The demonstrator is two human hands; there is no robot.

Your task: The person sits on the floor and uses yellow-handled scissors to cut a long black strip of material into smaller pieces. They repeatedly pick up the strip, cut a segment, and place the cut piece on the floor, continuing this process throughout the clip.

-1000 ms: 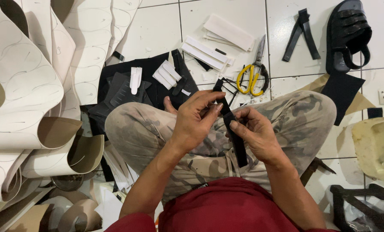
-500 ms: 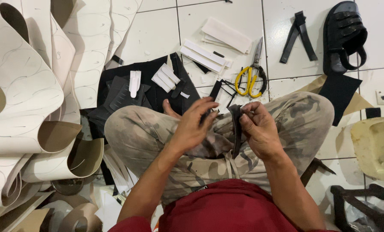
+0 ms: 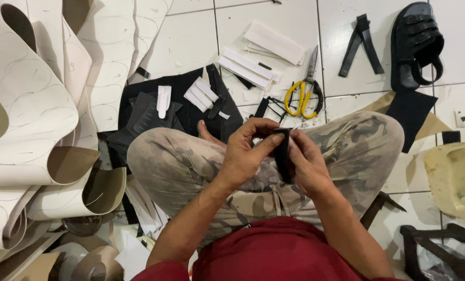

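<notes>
Strap (image 3: 283,153), black and narrow, stands upright between the two hands above the person's crossed legs, pinched from both sides. A second ago it hung longer below the hands, running down over the lap; now only a short dark length shows, its top edge level with the fingertips and its lower end lost behind the right hand (image 3: 308,169). The left hand (image 3: 245,153) has its grip closed on the strap's left face, thumb along the top, while the right hand's grip presses the other face with fingers curled. Whether the strap is folded double or single I cannot tell, since the fingers cover most of it. Its surface looks matte, with no stitching visible. Just beyond the knees on the white tiled floor (image 3: 191,47) lie yellow-handled scissors (image 3: 302,93), and left of them a stack of white strips (image 3: 248,67) on dark sheet material. Far right sits a black sandal (image 3: 414,44). Large curled cream sheets (image 3: 40,104) fill the left side, partly cut off by the frame.
</notes>
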